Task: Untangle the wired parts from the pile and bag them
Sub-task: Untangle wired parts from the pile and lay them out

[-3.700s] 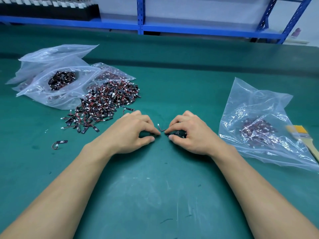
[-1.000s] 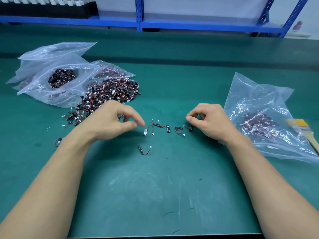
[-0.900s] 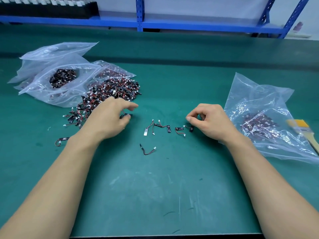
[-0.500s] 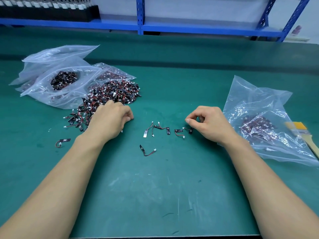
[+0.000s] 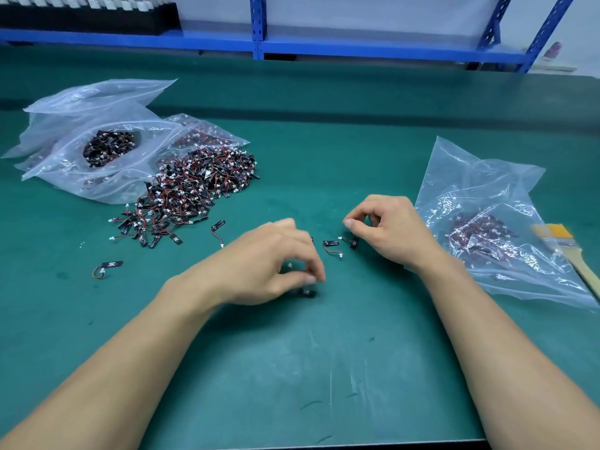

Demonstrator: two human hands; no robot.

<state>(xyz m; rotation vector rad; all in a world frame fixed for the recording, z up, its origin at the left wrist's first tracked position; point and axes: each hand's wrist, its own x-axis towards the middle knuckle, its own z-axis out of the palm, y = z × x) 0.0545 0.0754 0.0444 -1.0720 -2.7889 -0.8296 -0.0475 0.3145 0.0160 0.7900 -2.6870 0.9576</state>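
Observation:
A tangled pile of small black wired parts (image 5: pixel 194 190) with red wires and white plugs lies left of centre on the green mat. My left hand (image 5: pixel 266 264) is blurred, its fingers curled down and closed around a wired part, with a dark piece (image 5: pixel 307 292) under its fingertips. My right hand (image 5: pixel 389 232) rests curled, thumb and forefinger pinched together with nothing visible between them. Two loose parts (image 5: pixel 331 246) lie between the hands. A clear bag (image 5: pixel 480 203) holding sorted parts lies just right of my right hand.
Several clear bags (image 5: pixel 97 151), one with parts inside, lie at far left behind the pile. Single stray parts (image 5: pixel 108 266) (image 5: pixel 217 229) sit on the mat. A yellow-bristled brush (image 5: pixel 571 254) lies at the right edge. Blue shelving (image 5: pixel 259 43) runs along the back.
My left hand has left the pile's edge and swung right to the loose parts at centre, covering them. My right hand has stayed in place, still pinched.

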